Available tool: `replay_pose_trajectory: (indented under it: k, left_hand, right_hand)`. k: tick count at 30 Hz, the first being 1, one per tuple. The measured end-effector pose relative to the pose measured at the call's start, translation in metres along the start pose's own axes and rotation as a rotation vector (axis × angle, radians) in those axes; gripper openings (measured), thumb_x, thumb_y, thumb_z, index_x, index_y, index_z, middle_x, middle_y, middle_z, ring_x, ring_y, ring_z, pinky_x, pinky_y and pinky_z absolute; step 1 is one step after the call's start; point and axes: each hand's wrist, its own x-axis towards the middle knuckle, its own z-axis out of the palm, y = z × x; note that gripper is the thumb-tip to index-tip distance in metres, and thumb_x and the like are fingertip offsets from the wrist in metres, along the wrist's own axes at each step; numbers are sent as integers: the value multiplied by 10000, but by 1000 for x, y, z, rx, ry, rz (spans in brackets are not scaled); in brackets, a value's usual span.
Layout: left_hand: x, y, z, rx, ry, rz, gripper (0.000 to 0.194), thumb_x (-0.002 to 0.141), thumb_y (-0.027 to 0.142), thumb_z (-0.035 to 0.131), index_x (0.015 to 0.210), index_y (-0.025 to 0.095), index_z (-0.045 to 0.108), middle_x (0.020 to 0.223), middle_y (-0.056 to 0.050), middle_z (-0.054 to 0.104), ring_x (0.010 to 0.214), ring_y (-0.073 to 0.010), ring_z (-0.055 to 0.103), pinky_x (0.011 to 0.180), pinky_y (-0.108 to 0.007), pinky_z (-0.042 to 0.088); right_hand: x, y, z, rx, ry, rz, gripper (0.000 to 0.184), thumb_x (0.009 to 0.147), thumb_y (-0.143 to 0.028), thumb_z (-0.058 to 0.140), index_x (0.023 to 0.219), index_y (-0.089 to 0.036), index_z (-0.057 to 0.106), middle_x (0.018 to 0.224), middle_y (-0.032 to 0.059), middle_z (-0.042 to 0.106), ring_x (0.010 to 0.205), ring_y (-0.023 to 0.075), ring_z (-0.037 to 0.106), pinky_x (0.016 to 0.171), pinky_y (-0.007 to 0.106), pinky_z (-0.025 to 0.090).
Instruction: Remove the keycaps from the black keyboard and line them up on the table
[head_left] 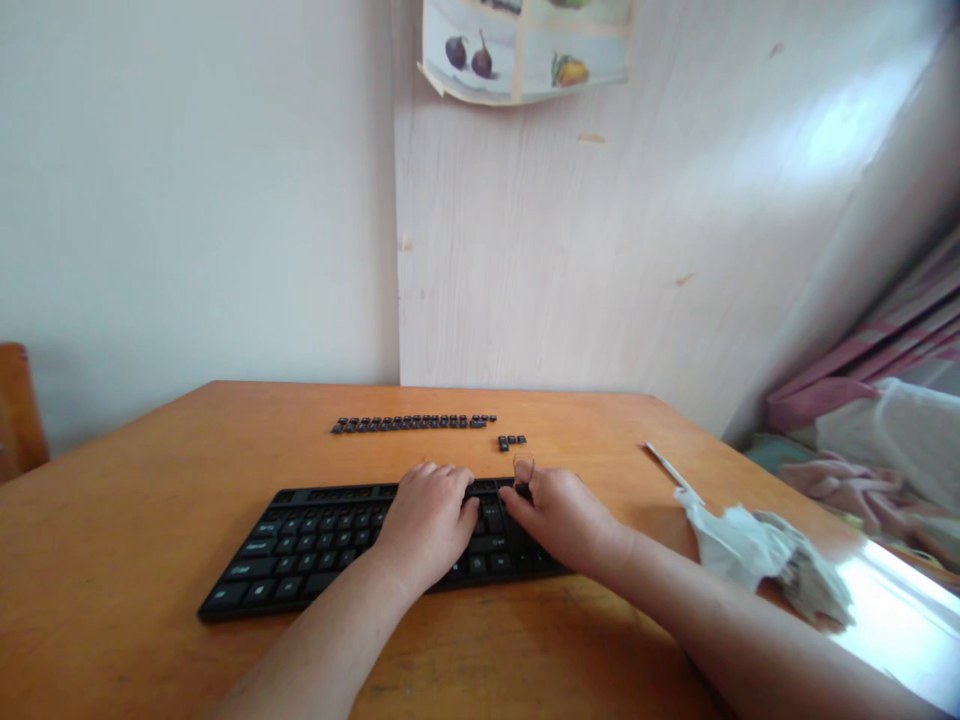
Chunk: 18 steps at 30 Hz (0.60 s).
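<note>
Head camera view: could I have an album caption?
Left hand on a black keyboard, right hand holding a thin wire loop, loose keycaps beyond on the wooden table.

Soft light, hard glare at the right

Light is fairly bright and diffuse, apparently from the right. White glare burns out part of the table (135, 530) toward the near end of its right edge; sheen whitens the wall panel (540, 240) beyond the far right corner. Past the right edge, pink cloth (832, 400) looks stretched and blurred. Keycaps (424, 422) toward the far edge look soft.
</note>
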Motion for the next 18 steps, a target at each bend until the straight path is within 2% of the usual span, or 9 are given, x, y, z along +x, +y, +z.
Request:
replay_pose_trajectory:
  k: [10,18]
  left_hand:
    - [0,0,1,31,5,13,162,880,274,491,934,213,631,906,-73,667,900,-244,585,840,-390,414]
    - [0,1,1,23,10,11,151,874,280,498,890,201,625,901,-81,665,910,-258,581,871,-420,398]
  right_hand:
    - [11,14,0,174,-6,74,241,893,-337,483,707,-195,538,589,2,593,546,122,517,520,228,306]
    - [10,15,9,231,83,74,241,846,-343,537,660,-190,541,624,9,608,589,131,538,538,230,331]
